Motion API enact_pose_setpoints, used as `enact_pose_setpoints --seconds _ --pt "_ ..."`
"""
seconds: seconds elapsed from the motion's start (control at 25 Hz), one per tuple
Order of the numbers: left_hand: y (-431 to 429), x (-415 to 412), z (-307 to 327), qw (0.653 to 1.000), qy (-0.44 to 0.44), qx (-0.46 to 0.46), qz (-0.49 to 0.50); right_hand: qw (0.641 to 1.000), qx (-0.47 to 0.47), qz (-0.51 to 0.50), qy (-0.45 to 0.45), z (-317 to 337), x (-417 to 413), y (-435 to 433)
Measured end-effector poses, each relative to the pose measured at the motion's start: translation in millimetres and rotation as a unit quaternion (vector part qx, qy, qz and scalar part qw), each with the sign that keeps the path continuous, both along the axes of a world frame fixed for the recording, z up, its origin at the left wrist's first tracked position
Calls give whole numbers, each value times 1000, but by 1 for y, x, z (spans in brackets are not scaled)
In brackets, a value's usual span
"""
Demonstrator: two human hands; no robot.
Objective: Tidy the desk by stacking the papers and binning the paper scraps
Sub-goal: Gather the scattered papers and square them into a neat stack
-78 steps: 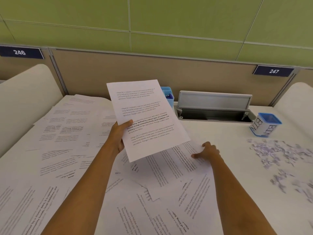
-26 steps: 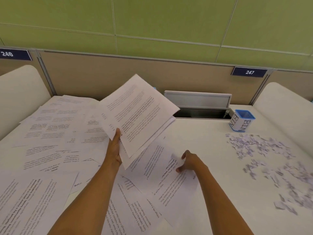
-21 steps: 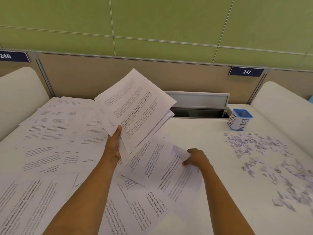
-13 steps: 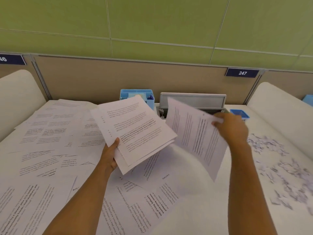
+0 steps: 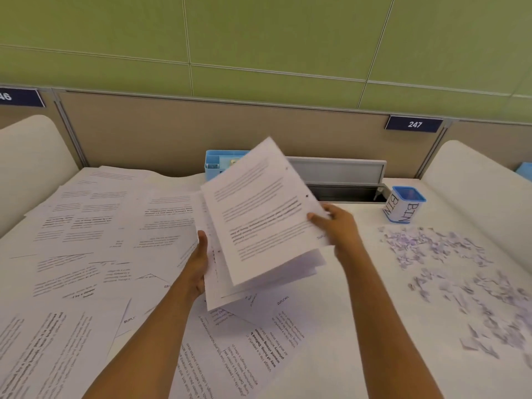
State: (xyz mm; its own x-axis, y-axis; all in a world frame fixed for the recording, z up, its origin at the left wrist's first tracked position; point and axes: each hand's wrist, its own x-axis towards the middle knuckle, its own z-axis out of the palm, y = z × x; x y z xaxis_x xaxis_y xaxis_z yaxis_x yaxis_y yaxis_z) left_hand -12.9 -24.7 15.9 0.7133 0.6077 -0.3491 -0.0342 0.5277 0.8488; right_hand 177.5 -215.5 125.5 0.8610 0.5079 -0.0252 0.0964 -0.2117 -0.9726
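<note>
Centrally, above a white desk (image 5: 351, 318), two bare hands hold a small stack of printed papers (image 5: 259, 220) off the surface. The left hand (image 5: 198, 263) grips the stack's left edge, thumb up along the edge. The right hand (image 5: 336, 228) pinches the right corner, thumb on the top sheet. The stack's long axis runs from upper centre down toward lower right; the head of the page points at the beige partition and the sheets fan out at the bottom. Loose printed sheets (image 5: 86, 226) cover the left half of the desk, overlapping at mixed angles. Paper scraps (image 5: 449, 263) lie scattered at right. Beyond them stands a blue-rimmed cup marked BIN (image 5: 404, 208).
</note>
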Motion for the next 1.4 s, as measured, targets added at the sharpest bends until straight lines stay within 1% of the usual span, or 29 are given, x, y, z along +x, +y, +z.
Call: enact_pose_setpoints --seconds 0.04,0.16,0.2,0.24,0.32,0.36,0.4,0.44,0.52,0.6,0.68,0.76,0.84,1.0,1.08,1.24,1.4 --pt "0 0 0 1000 1 1 -11 1000 -21 -1 7 -14 -5 6" --pt "1 -1 3 998 -49 -11 -46 994 -109 3 -19 -36 -15 11" --pt "1 -1 5 997 -60 -12 -47 992 -128 7 -17 -38 -15 10" --pt "1 0 6 997 -64 -9 -46 992 -128 18 7 -39 -12 9" --pt "0 0 11 997 -65 -7 -52 988 -64 78 117 -42 -6 4" --pt "1 0 13 995 -68 -4 -67 979 -26 123 164 -43 -6 1" --pt "1 0 17 994 -65 7 -83 971 3 160 180 -45 -7 -1" --pt "2 1 21 994 -50 30 -96 968 14 185 169 -47 -10 -2" --pt "-1 6 30 991 -17 95 -92 976 16 194 98 -49 -16 2" --pt "-7 14 43 988 -23 147 -40 987 43 151 21 -45 -18 8" --pt "-10 20 60 981 -58 185 6 989 97 107 -9 -33 -19 12" --pt "-10 23 75 973 -90 211 37 984 136 116 -3 -22 -19 13" --pt "-10 21 80 970 -101 217 43 979 140 146 22 -20 -14 10" --pt "-16 15 71 976 -44 211 6 977 98 174 76 -39 -13 1" --pt "-19 16 75 976 -34 216 3 979 104 163 70 -38 -16 2" --pt "-15 19 94 967 -46 252 9 975 149 156 52 -26 -9 6" --pt "-15 17 87 962 6 271 8 975 116 172 77 -39 -5 3"
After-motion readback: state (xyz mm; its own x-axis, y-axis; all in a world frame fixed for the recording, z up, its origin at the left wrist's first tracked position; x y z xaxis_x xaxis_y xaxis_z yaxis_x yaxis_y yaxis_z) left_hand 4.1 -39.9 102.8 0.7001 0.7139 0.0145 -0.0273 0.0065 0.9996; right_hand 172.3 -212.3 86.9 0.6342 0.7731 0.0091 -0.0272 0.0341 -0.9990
